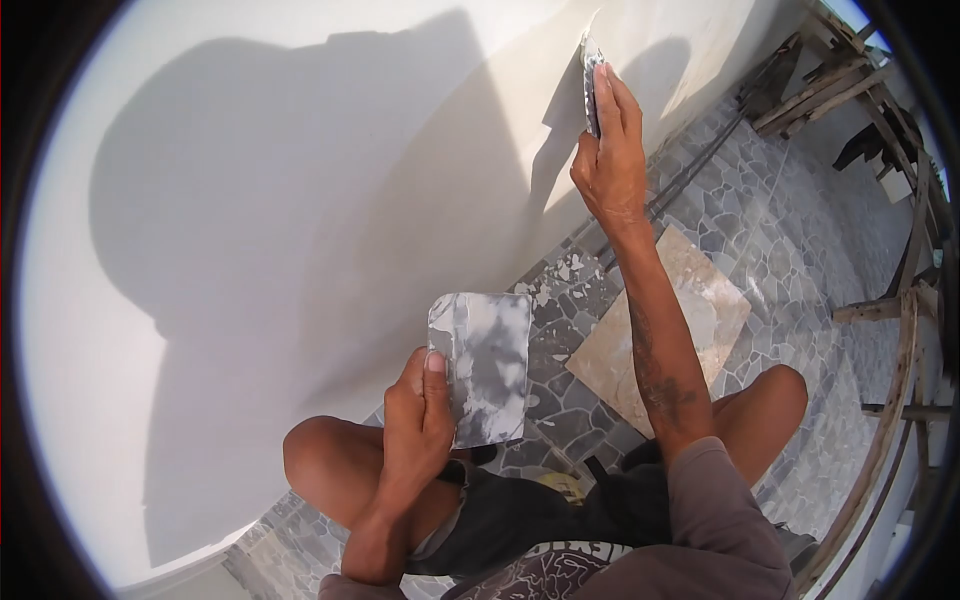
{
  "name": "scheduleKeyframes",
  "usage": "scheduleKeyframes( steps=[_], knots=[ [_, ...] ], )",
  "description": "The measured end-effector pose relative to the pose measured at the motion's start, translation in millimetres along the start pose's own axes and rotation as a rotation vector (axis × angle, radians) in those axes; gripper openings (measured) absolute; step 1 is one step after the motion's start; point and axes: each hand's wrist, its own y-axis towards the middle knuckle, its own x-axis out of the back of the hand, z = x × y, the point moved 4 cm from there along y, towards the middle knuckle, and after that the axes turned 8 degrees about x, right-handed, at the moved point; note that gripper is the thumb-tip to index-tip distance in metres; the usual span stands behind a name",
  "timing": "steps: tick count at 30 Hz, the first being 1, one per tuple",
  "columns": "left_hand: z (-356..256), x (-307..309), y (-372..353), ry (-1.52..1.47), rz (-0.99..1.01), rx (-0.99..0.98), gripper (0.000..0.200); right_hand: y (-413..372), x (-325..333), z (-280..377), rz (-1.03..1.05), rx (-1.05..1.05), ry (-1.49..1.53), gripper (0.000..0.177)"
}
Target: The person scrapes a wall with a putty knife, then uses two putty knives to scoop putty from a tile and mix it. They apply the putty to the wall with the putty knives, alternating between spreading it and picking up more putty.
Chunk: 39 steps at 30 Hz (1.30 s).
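My right hand (612, 150) reaches forward, its fingers pressed on a putty knife (592, 95) that is smeared with white paste. The knife stands edge-on against the white wall (430, 150), with a bit of white paste at its far tip. Nearer to my body, my left hand (420, 405) grips a rectangular plate (490, 368) by its left edge, thumb on top. White paste covers parts of the plate's grey face.
A beige square tile (715, 290) lies on the grey stone-patterned floor (790, 230), partly under my right forearm. White splatters mark the floor beside the wall. Wooden poles and boards (820, 95) stand along the right. My bent knees flank the plate and tile.
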Motion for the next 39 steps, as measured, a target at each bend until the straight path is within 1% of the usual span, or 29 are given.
scheduleKeyframes(
  steps=[2,5,6,9,13,14,17,18,21,22,24,27,29,30,33,36,39],
  knots=[
    [4.0,5.5,0.6,0.016,-0.021,-0.029,0.039,-15.1,-8.0,5.8,-0.017,-0.005,0.016,0.067],
    [9.8,8.8,0.4,-0.063,-0.029,0.014,0.038,-41.0,-24.6,16.4,-0.07,0.011,0.03,0.064],
    [9.3,10.9,0.3,-0.073,-0.025,0.028,0.038,-49.7,-29.4,20.7,-0.045,-0.008,0.011,0.06],
    [10.4,12.2,-0.5,-0.1,-0.042,0.043,0.038,-76.5,-41.8,36.0,-0.051,-0.061,0.012,0.058],
    [15.1,14.8,2.0,-0.142,-0.115,0.006,0.039,-110.3,-56.2,63.2,-0.035,-0.077,0.026,0.063],
    [16.9,14.6,2.5,-0.155,-0.13,-0.002,0.039,-118.5,-54.9,69.9,0.012,-0.056,0.058,0.065],
    [27.4,19.9,5.6,-0.211,-0.133,0.018,0.04,-127.7,-37.5,85.4,0.165,-0.074,0.206,0.064],
    [26.2,19.7,5.1,-0.24,-0.13,0.03,0.04,-128.4,-29.1,86.5,0.207,-0.126,0.319,0.057],
    [23.0,20.6,6.9,-0.307,-0.13,0.041,0.04,-105.3,-1.6,82.9,0.176,-0.311,0.494,0.048],
    [24.9,20.0,8.2,-0.315,-0.138,0.03,0.04,-94.0,7.1,73.9,0.141,-0.422,0.503,0.045],
    [28.7,23.8,9.8,-0.33,-0.125,0.037,0.04,-55.1,20.7,50.6,0.047,-0.474,0.46,0.042],
    [34.0,30.0,10.9,-0.352,-0.082,0.065,0.039,9.4,32.8,16.4,-0.109,-0.307,0.309,0.043],
    [33.1,33.3,9.9,-0.351,-0.08,0.07,0.039,41.9,32.0,-3.8,-0.107,-0.094,0.16,0.046],
    [34.4,27.0,8.8,-0.405,-0.074,0.067,0.039,47.0,33.2,-9.5,-0.106,0.019,0.089,0.047],
    [28.9,25.9,7.1,-0.521,-0.059,0.072,0.038,39.1,23.5,-9.7,-0.094,0.118,0.028,0.055],
    [27.8,24.4,6.5,-0.562,-0.055,0.064,0.039,8.2,6.3,-2.3,-0.004,0.055,0.015,0.062],
    [35.8,29.2,7.8,-0.558,-0.028,0.055,0.041,-32.0,-14.2,19.6,-0.001,0.054,0.091,0.067]
  ],
)
